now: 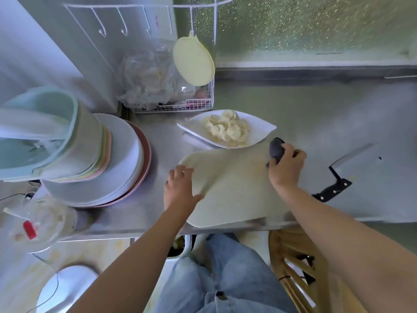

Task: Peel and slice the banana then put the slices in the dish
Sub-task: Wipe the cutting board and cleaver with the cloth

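The banana slices (228, 129) lay in the dish (261, 129), far of the board (232, 188). The left hand (180, 188) pressed spread fingers; the right hand (286, 166) gripped something dark (perhaps peel), best lifted clear.

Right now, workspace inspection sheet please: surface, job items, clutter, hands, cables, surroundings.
Surface: steel counter, mostly bare on the right.
Job's things: banana slices piled in the white dish; cutting board bare; cleaver lying on the counter right of the board.
Clutter: stack of plates, teal basin, wire rack with a hanging pale lid, plastic container.
Hands: left hand flat on the board's left edge; right hand with fingers around a dark object, what it is unclear.
Cables: thin cable at lower left.
Surroundings: wooden chair below the counter; frosted window behind.
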Action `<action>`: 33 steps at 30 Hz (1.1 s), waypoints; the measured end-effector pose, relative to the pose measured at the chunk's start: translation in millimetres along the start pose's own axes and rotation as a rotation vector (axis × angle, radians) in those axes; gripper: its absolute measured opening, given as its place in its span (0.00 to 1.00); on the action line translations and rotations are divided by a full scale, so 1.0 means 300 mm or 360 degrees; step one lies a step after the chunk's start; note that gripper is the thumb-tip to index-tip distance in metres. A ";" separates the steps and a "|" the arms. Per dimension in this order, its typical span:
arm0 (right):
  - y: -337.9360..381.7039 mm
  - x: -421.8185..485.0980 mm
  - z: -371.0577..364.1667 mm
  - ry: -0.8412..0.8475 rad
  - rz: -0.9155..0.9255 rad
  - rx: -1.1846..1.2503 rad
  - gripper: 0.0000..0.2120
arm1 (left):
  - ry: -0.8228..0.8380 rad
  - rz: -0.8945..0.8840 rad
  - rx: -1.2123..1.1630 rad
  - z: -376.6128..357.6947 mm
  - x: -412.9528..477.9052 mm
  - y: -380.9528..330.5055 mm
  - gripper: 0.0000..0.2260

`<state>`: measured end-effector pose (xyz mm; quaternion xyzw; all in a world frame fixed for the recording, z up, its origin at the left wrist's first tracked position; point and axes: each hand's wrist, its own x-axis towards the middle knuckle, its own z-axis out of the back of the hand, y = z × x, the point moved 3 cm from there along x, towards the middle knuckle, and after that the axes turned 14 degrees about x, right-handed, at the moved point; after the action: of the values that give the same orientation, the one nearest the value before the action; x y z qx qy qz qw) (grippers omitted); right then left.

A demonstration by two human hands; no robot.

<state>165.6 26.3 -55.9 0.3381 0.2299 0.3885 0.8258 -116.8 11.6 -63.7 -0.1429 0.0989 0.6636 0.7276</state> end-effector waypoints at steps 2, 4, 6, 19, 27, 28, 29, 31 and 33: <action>-0.008 0.008 -0.035 0.0045 -0.0015 -0.0202 0.17 | -0.0002 -0.0017 0.0026 -0.003 0.005 0.001 0.36; 0.004 -0.018 -0.070 0.0065 0.0105 -0.0291 0.17 | 0.0010 -0.0027 0.0027 -0.007 0.002 0.002 0.36; 0.020 -0.058 -0.108 0.0140 0.0299 -0.0291 0.18 | 0.0020 -0.0019 0.0016 -0.005 -0.002 0.002 0.37; 0.027 -0.198 -0.117 0.0138 0.0409 -0.0089 0.17 | 0.0114 -0.0120 0.0110 -0.023 -0.136 0.070 0.37; 0.087 -0.412 -0.239 0.0865 0.0882 0.0107 0.19 | 0.0104 -0.0145 0.0137 -0.029 -0.170 0.083 0.37; 0.088 -0.395 -0.225 0.0784 0.0825 0.0169 0.18 | 0.0103 -0.0157 0.0148 -0.030 -0.171 0.087 0.37; 0.082 -0.366 -0.208 0.0650 0.0759 0.0181 0.18 | 0.0098 -0.0181 0.0164 -0.031 -0.171 0.091 0.38; 0.052 -0.305 -0.182 0.0421 0.0622 0.0048 0.19 | 0.0135 -0.0250 0.0202 -0.032 -0.176 0.099 0.42; 0.025 -0.302 -0.187 0.0387 0.0599 -0.0126 0.20 | 0.0241 -0.0319 0.0248 -0.028 -0.182 0.106 0.48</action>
<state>72.2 -20.9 -77.1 0.2931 0.2452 0.5825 0.7174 -153.4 -40.0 -55.9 -0.1448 0.1899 0.5653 0.7896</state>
